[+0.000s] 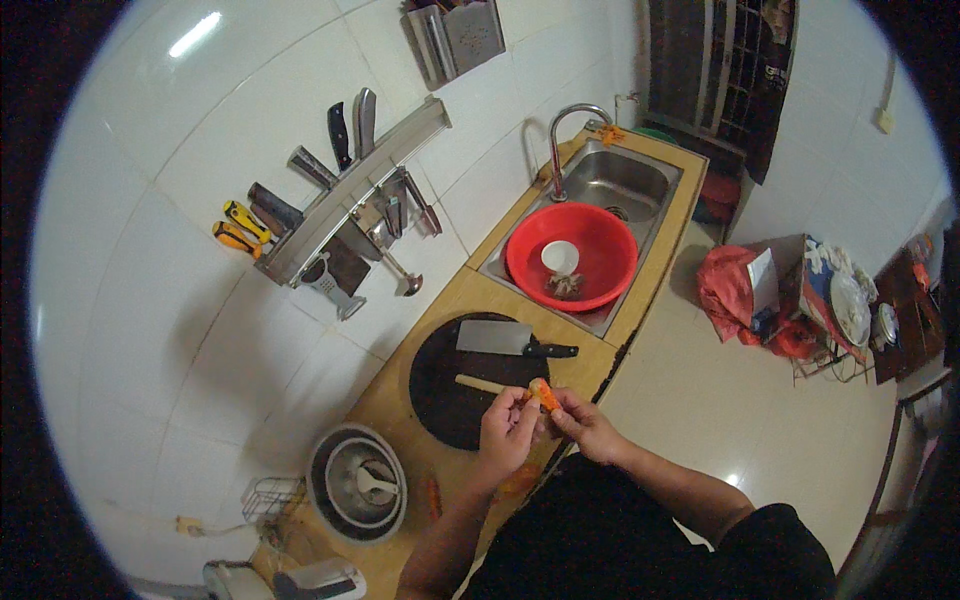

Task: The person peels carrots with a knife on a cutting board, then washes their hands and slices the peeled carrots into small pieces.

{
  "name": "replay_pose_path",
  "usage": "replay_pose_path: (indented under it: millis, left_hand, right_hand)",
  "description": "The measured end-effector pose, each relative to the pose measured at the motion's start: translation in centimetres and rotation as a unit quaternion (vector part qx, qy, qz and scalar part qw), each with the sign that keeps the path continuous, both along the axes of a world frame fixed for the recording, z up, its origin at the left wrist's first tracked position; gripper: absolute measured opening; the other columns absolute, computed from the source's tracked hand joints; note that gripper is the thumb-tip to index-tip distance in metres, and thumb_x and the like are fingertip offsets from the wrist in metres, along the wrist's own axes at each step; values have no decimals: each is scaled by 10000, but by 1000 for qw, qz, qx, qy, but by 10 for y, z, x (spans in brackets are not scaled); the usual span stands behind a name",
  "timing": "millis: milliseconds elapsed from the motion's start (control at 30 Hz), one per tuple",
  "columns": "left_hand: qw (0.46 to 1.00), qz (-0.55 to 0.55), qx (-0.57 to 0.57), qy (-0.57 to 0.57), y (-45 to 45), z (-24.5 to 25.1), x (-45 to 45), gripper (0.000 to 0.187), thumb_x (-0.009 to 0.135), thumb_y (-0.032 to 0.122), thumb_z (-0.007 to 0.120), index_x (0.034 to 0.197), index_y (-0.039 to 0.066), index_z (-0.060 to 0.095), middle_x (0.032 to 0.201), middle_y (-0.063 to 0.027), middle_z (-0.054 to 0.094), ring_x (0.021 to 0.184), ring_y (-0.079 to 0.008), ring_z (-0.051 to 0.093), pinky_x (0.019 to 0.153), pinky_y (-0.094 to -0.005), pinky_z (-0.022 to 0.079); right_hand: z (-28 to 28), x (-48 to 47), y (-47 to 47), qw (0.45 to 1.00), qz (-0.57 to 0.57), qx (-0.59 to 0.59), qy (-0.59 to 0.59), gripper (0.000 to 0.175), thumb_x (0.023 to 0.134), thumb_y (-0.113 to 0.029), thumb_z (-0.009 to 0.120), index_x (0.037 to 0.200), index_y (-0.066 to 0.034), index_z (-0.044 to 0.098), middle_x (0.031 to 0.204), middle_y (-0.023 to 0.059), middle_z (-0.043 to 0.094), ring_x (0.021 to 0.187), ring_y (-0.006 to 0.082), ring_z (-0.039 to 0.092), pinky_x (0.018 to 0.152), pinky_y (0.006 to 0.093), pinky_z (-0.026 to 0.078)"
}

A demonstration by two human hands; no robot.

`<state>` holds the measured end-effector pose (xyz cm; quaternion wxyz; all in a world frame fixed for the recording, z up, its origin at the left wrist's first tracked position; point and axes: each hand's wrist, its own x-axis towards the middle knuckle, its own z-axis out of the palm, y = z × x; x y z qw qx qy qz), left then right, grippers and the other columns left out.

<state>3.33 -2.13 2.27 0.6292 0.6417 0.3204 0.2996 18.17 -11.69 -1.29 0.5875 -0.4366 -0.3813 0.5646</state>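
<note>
Between the fingers of my left hand (512, 431) and my right hand (589, 427) is a small orange item (543, 394) with a pale spot on top; its exact kind cannot be told. Both hands are over the near edge of a round dark cutting board (442, 409). A cleaver (495, 337) with a black handle lies flat on the board's far part. Beside it, a pale wooden stick or handle (478, 383) runs partly behind my left hand. Something orange and long (434, 499) lies on the counter near my left forearm.
A red plastic basin (525, 259) holding a white bowl (559, 257) straddles the steel sink (637, 176) under a curved faucet. Nested metal bowls (319, 480) stand left of my forearm. A wall rack (360, 184) carries knives and utensils. Bags and a box stand on the floor at right.
</note>
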Motion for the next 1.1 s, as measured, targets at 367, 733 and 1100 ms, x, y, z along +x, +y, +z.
replay_pose_path:
  millis: [367, 733, 1100]
  left_hand:
    - [965, 14, 246, 88, 2, 9, 0, 137, 953, 103, 617, 871, 8, 560, 691, -124, 591, 608, -167, 624, 539, -364, 469]
    - [992, -71, 76, 72, 4, 4, -11, 120, 1030, 139, 596, 1065, 24, 593, 807, -44, 675, 659, -99, 656, 567, -277, 525]
    - [1000, 5, -19, 23, -10, -5, -15, 103, 1033, 108, 599, 1054, 10, 618, 848, -66, 698, 665, -113, 681, 559, -252, 559]
  right_hand:
    - [1, -5, -12, 998, -18, -57, -6, 360, 1092, -267, 529, 1410, -99, 513, 1023, -15, 565, 873, 101, 551, 759, 272, 486]
    - [7, -16, -10, 994, -44, -29, 94, 326, 1095, -276, 510, 1378, -114, 519, 1032, 10, 621, 868, 114, 574, 753, 263, 479]
    - [-18, -14, -4, 992, -93, 24, -80, 356, 1035, -185, 637, 1359, -52, 570, 1219, 58, 633, 1141, 168, 588, 1012, 332, 477]
